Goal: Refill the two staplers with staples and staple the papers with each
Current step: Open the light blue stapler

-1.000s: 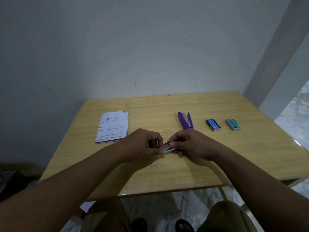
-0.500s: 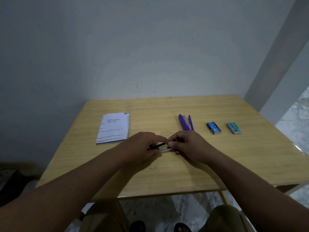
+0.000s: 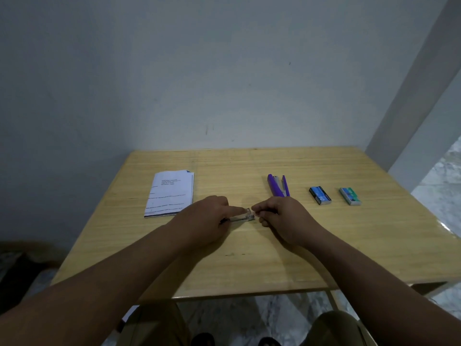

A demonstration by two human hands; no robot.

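- Nearest, at 6 o'clock, the person's knees and dark footwear show above the marble floor (image 3: 249, 318), below the front edge of the tabletop (image 3: 249, 268).
- Both forearms reach in from 7 and 5 o'clock and meet near the middle of the tabletop.
- The left hand (image 3: 202, 221) lies low on the wood, its grip clamped on the small stapler (image 3: 240, 218): the forefinger is stretched along the top to the metal front end, and the rest of the fingers are curled over the dark rear.
- The small stapler lies flat, its length running from 9 to 3 o'clock, the shiny end toward the right hand.
- The right hand (image 3: 282, 218) sits just beside that end, fingertips pinched together at the stapler's tip; whether they hold anything is too small and blurred to tell.
- Farther off, at 10 o'clock of the hands, the papers (image 3: 171, 193) lie in a flat stack, printed side up, just beside the left hand's knuckles.
- At 1 o'clock, the purple stapler (image 3: 278, 185) lies opened, its near end hidden behind the right hand.
- Toward 2 o'clock lie the blue staple box (image 3: 320, 195) and, beyond it, the green staple box (image 3: 350, 196), apart from each other.
- Farthest, a plain wall (image 3: 224, 71) stands behind the tabletop at 12 o'clock.
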